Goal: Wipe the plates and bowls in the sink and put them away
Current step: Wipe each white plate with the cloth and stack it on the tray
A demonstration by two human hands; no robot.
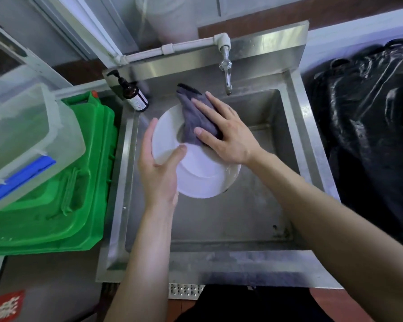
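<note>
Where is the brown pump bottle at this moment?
In the head view the brown pump bottle stands on the back left corner of the sink, left of the tap and just behind the white plate.

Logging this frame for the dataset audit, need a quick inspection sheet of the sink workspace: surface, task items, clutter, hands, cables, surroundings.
Surface: steel sink, basin floor bare where visible, some dark marks near the front right corner.
Job's things: white plate held tilted above the basin; grey cloth against it.
Clutter: brown pump bottle on the sink's back left corner.
Hands: left hand grips the plate's rim; right hand presses the cloth on the plate, fingers spread.
Cables: nothing seen.
Surroundings: tap on a white pipe; green crates and clear plastic bin to the left; black bag to the right.
</note>
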